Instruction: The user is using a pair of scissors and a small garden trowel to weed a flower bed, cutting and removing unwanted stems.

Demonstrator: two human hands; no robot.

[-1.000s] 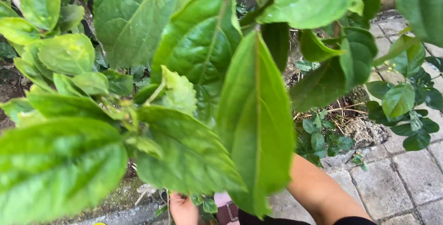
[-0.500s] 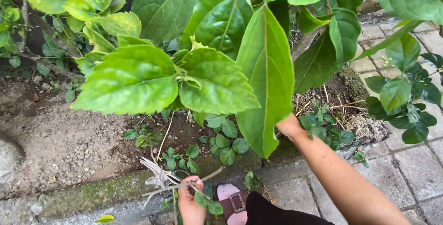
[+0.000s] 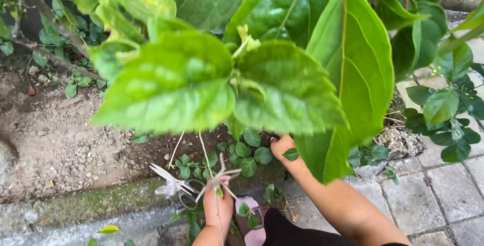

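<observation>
Closer now, left hand (image 3: pixel 218 208) grips pale, dry twigs (image 3: pixel 214 181) by small round-leaved weeds (image 3: pixel 247 155)

A second ago the big leaves (image 3: pixel 222 79) filled nearly the whole view, hiding the soil (image 3: pixel 55 140) and most of both arms; now they sit higher and the bare ground and kerb (image 3: pixel 91 205) show below them. The left hand (image 3: pixel 218 206) has come up into view gripping pale stems (image 3: pixel 212 180), and the right hand (image 3: pixel 282 147) now reaches farther into the low weeds (image 3: pixel 249 157).
</observation>
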